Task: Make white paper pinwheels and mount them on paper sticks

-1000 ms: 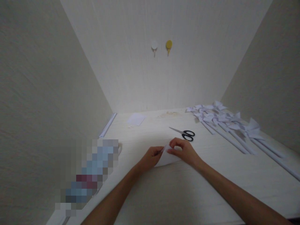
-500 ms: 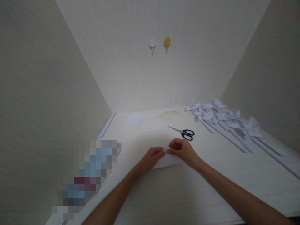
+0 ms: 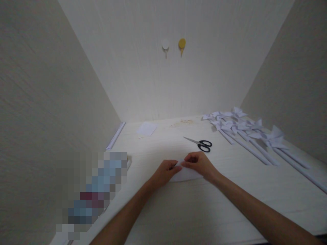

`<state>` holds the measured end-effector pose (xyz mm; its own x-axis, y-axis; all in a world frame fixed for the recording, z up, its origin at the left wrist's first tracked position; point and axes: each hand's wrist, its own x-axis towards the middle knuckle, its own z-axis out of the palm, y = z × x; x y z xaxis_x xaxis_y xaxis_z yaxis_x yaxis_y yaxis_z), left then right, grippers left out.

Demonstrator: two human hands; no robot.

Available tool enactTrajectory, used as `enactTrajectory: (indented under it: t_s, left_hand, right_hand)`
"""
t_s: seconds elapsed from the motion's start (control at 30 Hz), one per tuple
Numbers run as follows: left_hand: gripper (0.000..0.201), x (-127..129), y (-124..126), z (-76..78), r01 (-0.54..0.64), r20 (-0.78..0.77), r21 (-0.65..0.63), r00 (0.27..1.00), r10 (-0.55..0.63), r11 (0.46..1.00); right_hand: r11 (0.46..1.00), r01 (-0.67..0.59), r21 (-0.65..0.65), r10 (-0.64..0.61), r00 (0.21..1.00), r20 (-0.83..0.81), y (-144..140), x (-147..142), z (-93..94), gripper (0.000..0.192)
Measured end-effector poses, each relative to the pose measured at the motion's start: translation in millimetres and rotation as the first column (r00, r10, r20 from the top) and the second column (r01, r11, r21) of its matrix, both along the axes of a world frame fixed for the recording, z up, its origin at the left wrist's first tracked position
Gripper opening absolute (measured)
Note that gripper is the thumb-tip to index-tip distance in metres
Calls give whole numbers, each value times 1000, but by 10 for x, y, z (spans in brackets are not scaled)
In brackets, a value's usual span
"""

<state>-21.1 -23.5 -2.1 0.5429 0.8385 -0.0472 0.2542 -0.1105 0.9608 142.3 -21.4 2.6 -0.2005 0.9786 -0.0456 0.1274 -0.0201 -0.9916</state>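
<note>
Both hands meet over a small white paper piece (image 3: pixel 184 175) that lies on the pale desk (image 3: pixel 204 211), a little in front of the person and near the middle of the desk. The left hand (image 3: pixel 165 173) pinches the upper left part of the paper with its fingertips, and the right hand (image 3: pixel 199 164) grasps the same raised point from the other side, with the fingers curled over it. The fingertips of the two hands are touching or almost touching; the exact fold of the paper under them is hidden. The lower edge of the paper rests flat on the desk.

Just behind the right hand lie black-handled scissors (image 3: pixel 201 144) with the blades pointing to the left. Further right, a group of white paper pinwheels (image 3: pixel 245 131) on long white sticks is spread along the wall side. A flat white sheet (image 3: pixel 146 129) lies near the far left corner. On the back wall hang a white hook (image 3: pixel 165 46) and a yellow hook (image 3: pixel 182 44).
</note>
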Motion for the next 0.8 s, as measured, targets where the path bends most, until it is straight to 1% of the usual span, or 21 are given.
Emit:
enactTrajectory:
  t_s: [0.23,0.57,0.8]
  left_hand:
    - [31,7,4,4,15,-25,-38,1000,-16,999]
    - [29,4,2,-3,40,7,-37,999,-40,999]
    - [32,-2,7,-4,47,-21,-30,999,-48,998]
  right_hand:
    - [1000,1,14,-1,999,36,9,-6,-10,17]
    - [1000,-1,31,0,999,47,17,-7,-41,19]
    - [1000,15,22,-16,999,46,10,-9,-37,19]
